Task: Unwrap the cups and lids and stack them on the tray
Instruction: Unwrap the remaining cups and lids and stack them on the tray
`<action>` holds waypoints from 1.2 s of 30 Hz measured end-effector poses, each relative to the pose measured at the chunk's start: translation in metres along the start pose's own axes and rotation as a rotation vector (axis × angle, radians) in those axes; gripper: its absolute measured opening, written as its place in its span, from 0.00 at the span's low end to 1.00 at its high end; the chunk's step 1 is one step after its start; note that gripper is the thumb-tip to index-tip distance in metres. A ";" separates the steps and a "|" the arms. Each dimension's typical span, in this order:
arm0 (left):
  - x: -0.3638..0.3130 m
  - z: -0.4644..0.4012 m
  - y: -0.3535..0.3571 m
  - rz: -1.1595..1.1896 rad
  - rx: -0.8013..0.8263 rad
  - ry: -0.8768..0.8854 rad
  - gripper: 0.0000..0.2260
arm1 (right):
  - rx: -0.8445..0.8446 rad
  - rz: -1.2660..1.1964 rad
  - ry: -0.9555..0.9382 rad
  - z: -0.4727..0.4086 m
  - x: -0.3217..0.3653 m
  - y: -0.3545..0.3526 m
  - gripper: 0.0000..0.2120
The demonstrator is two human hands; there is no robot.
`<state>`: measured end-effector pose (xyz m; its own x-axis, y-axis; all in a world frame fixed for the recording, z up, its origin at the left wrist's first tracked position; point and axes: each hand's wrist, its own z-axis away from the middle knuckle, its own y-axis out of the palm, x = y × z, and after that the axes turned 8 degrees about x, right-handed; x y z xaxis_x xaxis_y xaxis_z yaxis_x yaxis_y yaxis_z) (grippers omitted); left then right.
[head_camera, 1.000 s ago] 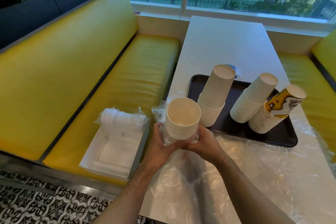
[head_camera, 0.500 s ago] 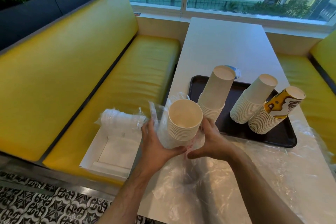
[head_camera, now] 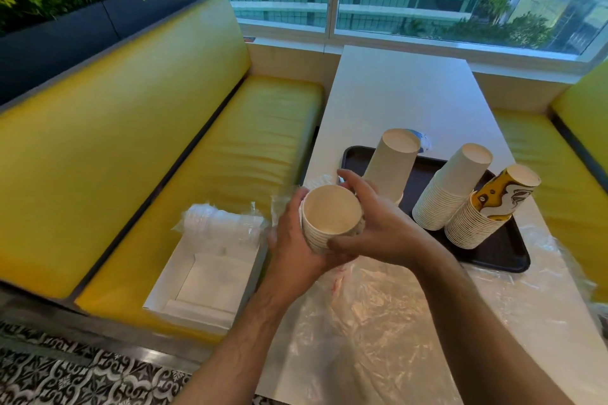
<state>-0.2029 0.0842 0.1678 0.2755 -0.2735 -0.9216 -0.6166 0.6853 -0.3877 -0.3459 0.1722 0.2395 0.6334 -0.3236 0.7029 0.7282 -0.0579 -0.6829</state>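
Note:
A stack of white paper cups is held mouth-up above the table's left edge. My left hand grips its left side and underside. My right hand curls round its right side, thumb at the front. Clear wrap still hangs behind the stack. On the black tray stand three upside-down stacks: a white one at the left, a white one in the middle, and one topped by a yellow printed cup at the right.
Loose clear plastic covers the near part of the white table. A white open box with a wrapped bundle of lids sits on the yellow bench to the left. Another yellow bench lies at the right.
The cup stack has risen out of the wrap and moved slightly toward the tray. My right hand has shifted from under the stack to its right side.

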 end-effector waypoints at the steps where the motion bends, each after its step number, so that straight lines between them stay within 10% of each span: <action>1: -0.001 -0.004 0.003 0.034 -0.006 -0.014 0.52 | -0.013 0.038 0.004 -0.002 0.003 0.001 0.54; 16: 0.002 -0.010 0.019 0.178 -0.071 -0.037 0.43 | -0.100 0.141 0.056 -0.006 0.018 -0.002 0.53; 26: 0.006 -0.010 0.021 0.257 -0.049 -0.028 0.45 | -0.388 -0.238 -0.153 -0.003 0.025 -0.041 0.42; 36: 0.009 -0.010 0.020 0.262 -0.044 0.020 0.46 | -0.247 -0.478 -0.138 0.020 -0.015 -0.047 0.43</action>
<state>-0.2198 0.0888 0.1521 0.0880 -0.1039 -0.9907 -0.6969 0.7042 -0.1358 -0.3843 0.1982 0.2647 0.2877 -0.0814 0.9542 0.8707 -0.3928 -0.2960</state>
